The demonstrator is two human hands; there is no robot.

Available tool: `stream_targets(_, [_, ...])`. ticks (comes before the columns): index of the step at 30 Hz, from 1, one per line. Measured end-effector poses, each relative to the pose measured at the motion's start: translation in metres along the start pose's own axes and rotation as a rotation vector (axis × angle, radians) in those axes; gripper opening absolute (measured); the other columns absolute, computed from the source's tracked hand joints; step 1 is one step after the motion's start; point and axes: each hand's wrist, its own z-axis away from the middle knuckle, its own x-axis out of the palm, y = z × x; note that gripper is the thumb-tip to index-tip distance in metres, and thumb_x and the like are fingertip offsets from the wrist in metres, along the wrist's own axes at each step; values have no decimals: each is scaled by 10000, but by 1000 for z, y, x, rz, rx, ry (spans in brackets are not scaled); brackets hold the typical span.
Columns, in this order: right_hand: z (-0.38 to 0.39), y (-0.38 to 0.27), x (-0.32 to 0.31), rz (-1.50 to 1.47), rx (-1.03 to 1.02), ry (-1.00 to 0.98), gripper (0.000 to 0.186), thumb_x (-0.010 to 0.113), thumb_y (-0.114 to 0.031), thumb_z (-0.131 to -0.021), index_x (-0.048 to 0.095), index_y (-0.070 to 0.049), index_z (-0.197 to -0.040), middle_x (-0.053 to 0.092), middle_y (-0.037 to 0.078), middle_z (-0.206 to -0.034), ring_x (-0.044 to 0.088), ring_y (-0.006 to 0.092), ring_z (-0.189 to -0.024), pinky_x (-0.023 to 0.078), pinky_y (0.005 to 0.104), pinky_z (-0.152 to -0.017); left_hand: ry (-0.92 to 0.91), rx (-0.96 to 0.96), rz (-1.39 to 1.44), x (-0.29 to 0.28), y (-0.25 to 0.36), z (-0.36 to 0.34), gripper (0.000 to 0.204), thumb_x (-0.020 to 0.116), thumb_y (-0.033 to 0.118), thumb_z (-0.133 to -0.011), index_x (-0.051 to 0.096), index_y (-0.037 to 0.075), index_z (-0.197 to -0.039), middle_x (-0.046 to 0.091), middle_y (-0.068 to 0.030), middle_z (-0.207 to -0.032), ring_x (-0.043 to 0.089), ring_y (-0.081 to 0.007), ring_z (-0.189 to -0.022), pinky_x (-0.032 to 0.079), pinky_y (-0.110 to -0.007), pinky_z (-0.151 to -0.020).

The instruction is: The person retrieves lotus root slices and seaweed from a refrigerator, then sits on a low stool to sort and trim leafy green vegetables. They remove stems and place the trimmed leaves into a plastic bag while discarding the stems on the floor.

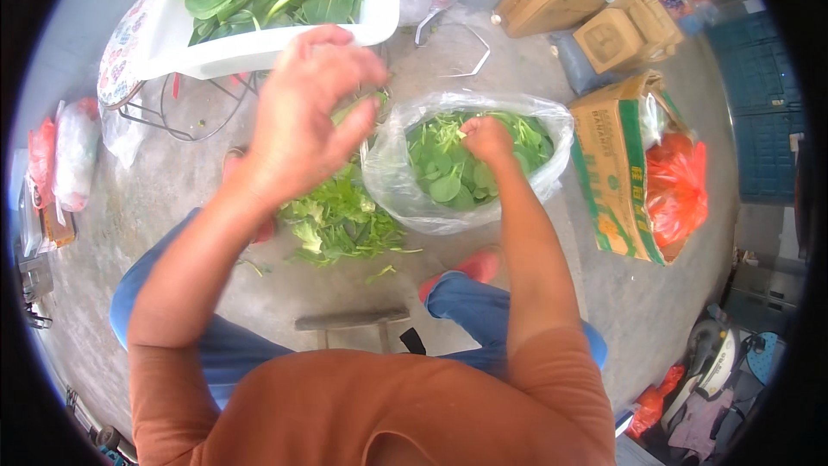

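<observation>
Down inside the bag (pixel 405 198) on the floor, the right hand (pixel 486 138) pinches a leaf stalk; the left hand (pixel 302 112), fingers curled, holds greens (pixel 341 224) above the pile. Leaves look light, limp, bruisable: grip by stems.

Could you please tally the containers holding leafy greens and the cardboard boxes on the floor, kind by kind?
White tub of greens: 1
Clear plastic bag of greens: 1
Cardboard boxes: 3, one at the back, one beside it, one next to the bag
Total: 5
</observation>
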Motion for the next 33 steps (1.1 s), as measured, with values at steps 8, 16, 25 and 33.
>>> stream_targets(8, [35, 10, -90, -682, -99, -107, 149, 656, -95, -753, 609, -34, -880, 617, 21, -776, 568, 98, -668, 463, 236, -599, 25, -84, 189, 73, 37, 29, 229, 634, 62, -674, 604, 78, -900, 583, -79, -982, 505, -299, -1052, 416, -403, -826])
stream_targets(16, [121, -60, -118, -986, -192, -347, 105, 623, -102, -810, 593, -11, -851, 617, 63, -762, 585, 124, -627, 483, 244, -569, -144, -539, 735, 96, 73, 39, 324, 729, 187, -701, 532, 39, -912, 565, -83, -716, 559, -167, -623, 461, -289, -590])
stream_targets(25, [169, -79, -113, -856, -228, -447, 156, 602, -149, -838, 601, 6, -858, 600, 59, -724, 567, 117, -592, 472, 247, -518, -59, -706, 1246, 54, 81, 89, 136, 639, 33, -791, 553, 17, -894, 587, 5, -782, 539, -44, -694, 451, -202, -617])
stream_targets(33, [217, -107, -99, -1065, -153, -486, 174, 555, -143, -875, 610, 15, -923, 588, 53, -752, 522, 89, -587, 446, 228, -510, -168, -719, 1185, 20, 94, 108, 142, 612, 92, -823, 584, 6, -933, 603, -18, -849, 530, -64, -696, 443, -203, -634])
